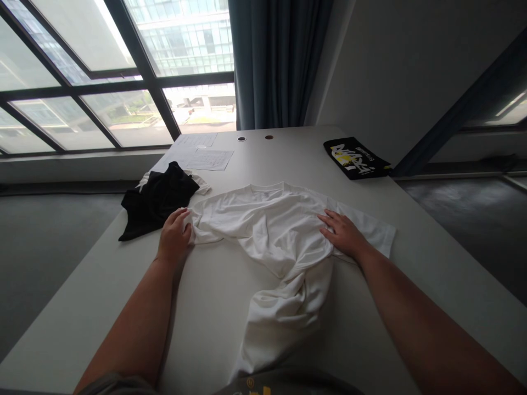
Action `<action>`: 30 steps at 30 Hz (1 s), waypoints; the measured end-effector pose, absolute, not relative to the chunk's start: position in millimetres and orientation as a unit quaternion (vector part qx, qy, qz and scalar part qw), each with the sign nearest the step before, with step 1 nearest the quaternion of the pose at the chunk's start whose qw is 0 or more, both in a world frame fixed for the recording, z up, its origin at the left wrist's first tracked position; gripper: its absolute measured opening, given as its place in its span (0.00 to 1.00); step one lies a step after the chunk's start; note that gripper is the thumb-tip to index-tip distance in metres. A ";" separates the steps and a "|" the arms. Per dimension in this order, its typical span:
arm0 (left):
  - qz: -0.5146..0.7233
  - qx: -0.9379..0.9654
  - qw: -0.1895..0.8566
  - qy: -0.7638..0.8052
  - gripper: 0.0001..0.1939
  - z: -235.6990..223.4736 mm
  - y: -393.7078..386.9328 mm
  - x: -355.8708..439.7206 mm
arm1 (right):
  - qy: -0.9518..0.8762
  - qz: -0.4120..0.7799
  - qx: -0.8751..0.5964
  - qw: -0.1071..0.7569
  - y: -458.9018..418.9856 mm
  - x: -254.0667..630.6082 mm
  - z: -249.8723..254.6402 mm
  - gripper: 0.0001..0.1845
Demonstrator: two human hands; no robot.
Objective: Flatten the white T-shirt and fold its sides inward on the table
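- The black garment [162,195] lies just beside the left sleeve; avoid catching it.
- Left hand [175,233]: fingers together at that sleeve; I cannot tell whether they pinch cloth.
- Centre: white shirt [274,230], collar far, near part bunched; gentle outward tension should ease creases.
- Right hand [340,233]: fingers apart, resting on cloth; light pressure suits.

Single head-worn view: near, looking forward and down over table [218,307] toward window [152,82].
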State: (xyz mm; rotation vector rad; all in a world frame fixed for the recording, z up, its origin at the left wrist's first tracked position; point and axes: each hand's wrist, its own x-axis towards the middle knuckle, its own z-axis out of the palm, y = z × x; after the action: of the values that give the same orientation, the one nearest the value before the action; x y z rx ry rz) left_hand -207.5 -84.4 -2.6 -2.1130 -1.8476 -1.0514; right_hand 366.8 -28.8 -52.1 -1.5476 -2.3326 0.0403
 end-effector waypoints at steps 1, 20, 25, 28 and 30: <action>-0.352 -0.701 0.079 -0.615 0.20 -1.3 -84.8 -206.9 | -0.822 0.015 -0.543 0.171 -28.7 366.8 -52.1 0.28; -0.178 -0.716 -0.006 -0.675 0.30 -49.6 -64.5 -232.1 | -0.823 0.007 -0.541 0.173 -27.9 366.5 -52.7 0.28; -0.170 -0.714 -0.002 -0.679 0.30 -45.9 -65.3 -231.1 | -0.820 0.010 -0.548 0.163 -28.5 365.5 -51.5 0.29; -0.175 -0.719 0.002 -0.673 0.29 -46.0 -65.0 -231.2 | -0.819 0.013 -0.551 0.162 -28.7 365.4 -51.5 0.29; -0.177 -0.721 0.008 -0.670 0.29 -46.5 -64.9 -231.3 | -0.818 0.014 -0.551 0.166 -29.1 365.2 -51.2 0.28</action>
State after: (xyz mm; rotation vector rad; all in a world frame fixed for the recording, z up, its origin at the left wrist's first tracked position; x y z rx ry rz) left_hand -231.3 -64.9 -46.5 -2.2546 -2.0943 -0.5521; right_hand 365.2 -29.1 -51.2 -1.5693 -2.3281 0.0409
